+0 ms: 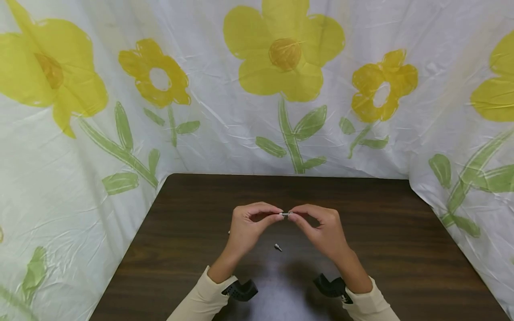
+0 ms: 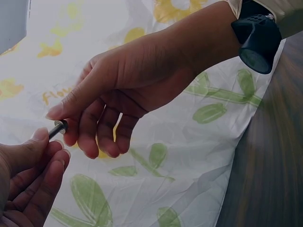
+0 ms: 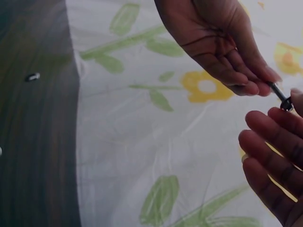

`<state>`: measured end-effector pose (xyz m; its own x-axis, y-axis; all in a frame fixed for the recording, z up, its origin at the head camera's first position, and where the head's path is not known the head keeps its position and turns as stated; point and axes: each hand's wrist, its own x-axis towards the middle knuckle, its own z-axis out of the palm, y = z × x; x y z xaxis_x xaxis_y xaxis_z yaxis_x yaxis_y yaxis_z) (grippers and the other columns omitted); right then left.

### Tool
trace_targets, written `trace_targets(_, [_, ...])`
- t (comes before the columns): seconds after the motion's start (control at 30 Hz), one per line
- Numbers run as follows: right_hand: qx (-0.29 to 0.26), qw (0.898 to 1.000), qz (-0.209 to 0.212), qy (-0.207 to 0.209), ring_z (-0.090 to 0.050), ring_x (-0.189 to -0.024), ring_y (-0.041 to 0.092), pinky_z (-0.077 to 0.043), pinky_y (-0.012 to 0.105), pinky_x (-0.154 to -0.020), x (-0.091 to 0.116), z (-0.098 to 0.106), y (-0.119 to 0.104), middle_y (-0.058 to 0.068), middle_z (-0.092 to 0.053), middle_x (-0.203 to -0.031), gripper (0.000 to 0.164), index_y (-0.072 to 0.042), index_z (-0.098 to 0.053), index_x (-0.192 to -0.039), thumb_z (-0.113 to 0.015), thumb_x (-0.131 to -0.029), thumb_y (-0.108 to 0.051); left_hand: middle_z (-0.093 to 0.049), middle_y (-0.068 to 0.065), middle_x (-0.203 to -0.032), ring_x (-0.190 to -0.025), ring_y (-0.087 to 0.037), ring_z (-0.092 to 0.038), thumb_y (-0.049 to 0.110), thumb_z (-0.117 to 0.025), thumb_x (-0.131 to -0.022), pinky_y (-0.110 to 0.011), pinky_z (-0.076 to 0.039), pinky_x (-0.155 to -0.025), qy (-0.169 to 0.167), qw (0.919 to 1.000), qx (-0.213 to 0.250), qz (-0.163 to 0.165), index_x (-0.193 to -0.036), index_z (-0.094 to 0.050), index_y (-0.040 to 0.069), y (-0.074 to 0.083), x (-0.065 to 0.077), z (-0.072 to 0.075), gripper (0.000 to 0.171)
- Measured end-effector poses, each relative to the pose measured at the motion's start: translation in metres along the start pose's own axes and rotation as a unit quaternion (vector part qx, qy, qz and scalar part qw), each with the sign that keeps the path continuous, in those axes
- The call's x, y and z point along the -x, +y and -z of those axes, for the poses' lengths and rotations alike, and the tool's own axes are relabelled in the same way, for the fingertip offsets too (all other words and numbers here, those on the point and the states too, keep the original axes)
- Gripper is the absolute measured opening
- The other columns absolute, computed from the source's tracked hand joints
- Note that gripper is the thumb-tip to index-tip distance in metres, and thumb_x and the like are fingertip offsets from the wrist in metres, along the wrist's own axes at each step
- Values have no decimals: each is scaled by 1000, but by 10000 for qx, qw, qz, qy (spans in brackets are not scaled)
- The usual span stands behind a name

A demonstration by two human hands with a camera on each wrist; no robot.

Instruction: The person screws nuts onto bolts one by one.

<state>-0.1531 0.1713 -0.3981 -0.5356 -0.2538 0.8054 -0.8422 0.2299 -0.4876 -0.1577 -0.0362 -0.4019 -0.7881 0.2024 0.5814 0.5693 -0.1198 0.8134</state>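
Both hands meet above the table over a small metal bolt (image 1: 285, 214). My left hand (image 1: 246, 225) pinches the end of its shank between thumb and forefinger. At the other end, my right hand (image 1: 327, 229) pinches the wider part with thumb and forefinger. In the left wrist view that end of the bolt (image 2: 57, 128) shows a shiny flange and a dark ring, partly covered by the fingertips. The other fingers of the right hand (image 3: 279, 156) are spread loosely in the right wrist view.
A second small bolt (image 1: 278, 247) lies on the dark wooden table (image 1: 192, 196) below the hands. Another tiny light piece (image 1: 229, 232) shows beside the left wrist. A white sheet with yellow flowers (image 1: 209, 147) hangs around the table. Dark camera mounts (image 1: 242, 290) sit on both wrists.
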Motion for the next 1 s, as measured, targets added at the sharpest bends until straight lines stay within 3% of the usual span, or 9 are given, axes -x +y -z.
trace_targets(0.17, [-74, 9999, -98, -52, -71, -72, 14, -58, 22, -70, 1, 0, 0, 1, -75, -84, 5, -7, -77, -94, -74, -92, -4, -76, -10, -89, -78, -28, -72, -1, -79, -85, -39, -62, -70, -26, 10000, 30, -28, -94, -78, 0, -1, 0, -1, 9])
trace_targets(0.37, [100, 9988, -445, -174, -70, -71, 12, -56, 20, -69, 1, 1, 0, -3, -73, -76, 22, -12, -76, -81, -69, -91, 7, -76, -11, -88, -79, -21, -73, -3, -79, -85, -37, -62, -70, -32, 10000, 43, -47, -93, -78, -1, 0, 0, -2, 9])
trace_targets(0.53, [8, 9984, -531, -202, -72, -78, 14, -57, 21, -73, 1, 2, 0, 3, -76, -87, 10, -5, -76, -98, -67, -97, -2, -76, -11, -89, -80, -20, -73, -2, -80, -85, -36, -62, -71, 17, 10000, 52, 39, -93, -78, -1, 0, -1, -2, 9])
trace_targets(0.63, [-12, 9998, -178, -42, -71, -80, 18, -58, 24, -73, -1, 3, 1, 7, -76, -94, 21, -2, -74, -109, -78, -90, -7, -76, -11, -89, -81, -21, -73, -1, -80, -85, -38, -62, -72, 29, 10000, 12, 24, -94, -78, -3, 0, -2, -2, 9])
trace_targets(0.77, [-91, 9995, 297, 87, -70, -76, 22, -58, 27, -69, -2, 3, 4, 10, -75, -94, 31, 1, -75, -108, -86, -80, -4, -76, -10, -89, -81, -20, -72, -1, -79, -86, -39, -62, -73, 23, 10000, -13, -4, -94, -77, -5, 0, -1, -1, 10])
trace_targets(1.0, [-237, 9990, 382, 81, -73, -80, 20, -58, 22, -75, 0, 2, 7, 9, -76, -92, 37, -1, -77, -103, -86, -70, 13, -76, -11, -90, -81, -23, -73, -2, -78, -86, -37, -62, -73, -17, 10000, 71, -2, -95, -78, -2, -1, 0, -1, 9])
